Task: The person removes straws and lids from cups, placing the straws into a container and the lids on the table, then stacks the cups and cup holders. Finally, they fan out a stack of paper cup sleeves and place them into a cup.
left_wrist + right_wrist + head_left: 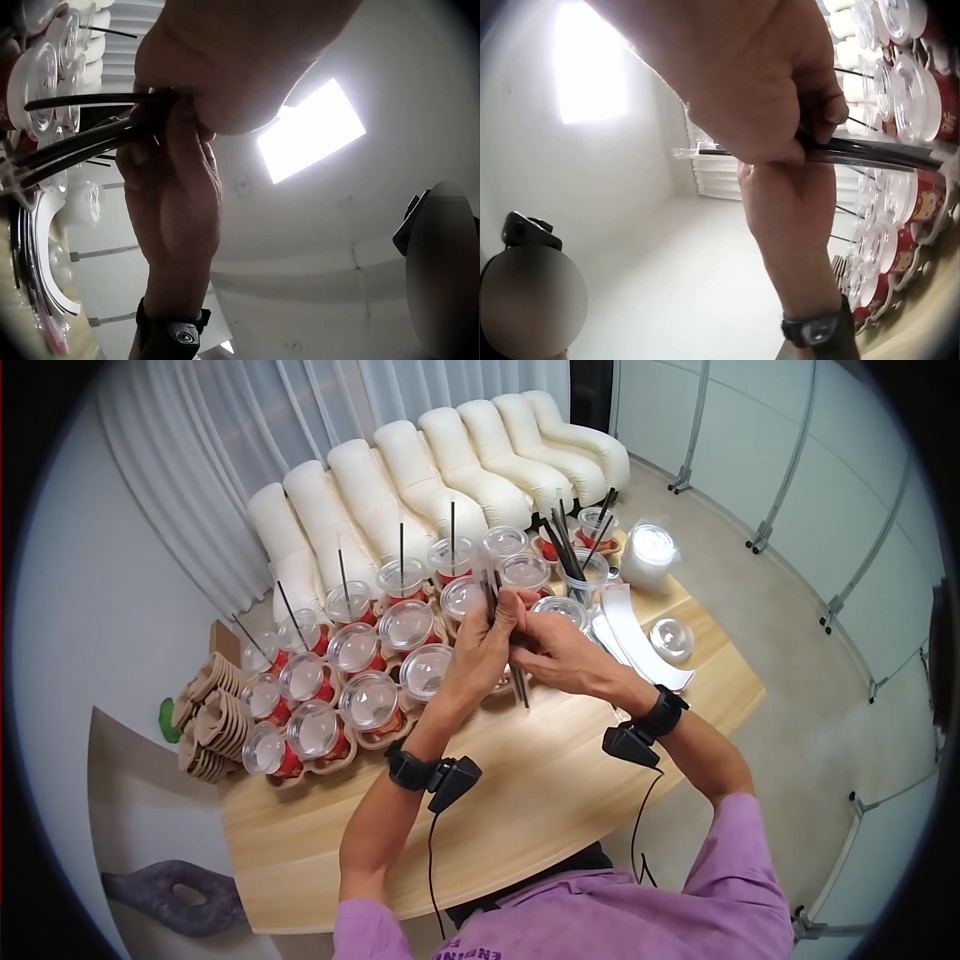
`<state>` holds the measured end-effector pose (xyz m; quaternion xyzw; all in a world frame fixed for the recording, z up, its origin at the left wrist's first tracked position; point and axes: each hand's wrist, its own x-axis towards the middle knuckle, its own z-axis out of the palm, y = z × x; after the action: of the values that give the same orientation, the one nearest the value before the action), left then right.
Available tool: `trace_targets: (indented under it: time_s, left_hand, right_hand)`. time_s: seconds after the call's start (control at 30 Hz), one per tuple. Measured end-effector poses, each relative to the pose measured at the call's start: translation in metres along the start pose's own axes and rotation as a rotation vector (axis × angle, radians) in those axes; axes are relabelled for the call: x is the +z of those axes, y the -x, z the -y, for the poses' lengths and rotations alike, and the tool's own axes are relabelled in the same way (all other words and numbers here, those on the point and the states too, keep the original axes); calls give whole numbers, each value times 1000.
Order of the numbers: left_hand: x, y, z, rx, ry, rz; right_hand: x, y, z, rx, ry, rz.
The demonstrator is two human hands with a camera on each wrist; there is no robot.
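Both hands meet above the front of the cup rows in the head view. My left hand [478, 660] grips a small bunch of black straws [870, 154], partly in clear plastic wrapping, which runs up and down past the fingers. Against it, my right hand [562, 652] pinches the same straws with curled fingers; the fingertips are partly hidden. Just beyond stand red paper cups with clear domed lids [427, 668], set in cardboard carriers [330, 762]. Several cups along the back row have a black straw [402, 550] standing in the lid.
A clear cup [588, 582] holding more black straws stands right of the hands. Nearby are a stack of clear lids [650, 552], white curved sheets [632, 630] and a loose domed lid [672, 641]. Stacked cardboard carriers [215, 722] sit at the wooden table's [480, 790] left end.
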<state>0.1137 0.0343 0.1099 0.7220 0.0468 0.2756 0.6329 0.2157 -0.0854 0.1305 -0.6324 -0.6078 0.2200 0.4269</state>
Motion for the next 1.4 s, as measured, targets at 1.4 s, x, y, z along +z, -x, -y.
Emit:
trace_targets:
  time_s: [1.4]
  left_hand:
    - [-44,83,2,-128,126,-49]
  right_hand:
    - [-132,-44,-198,398,188,-615]
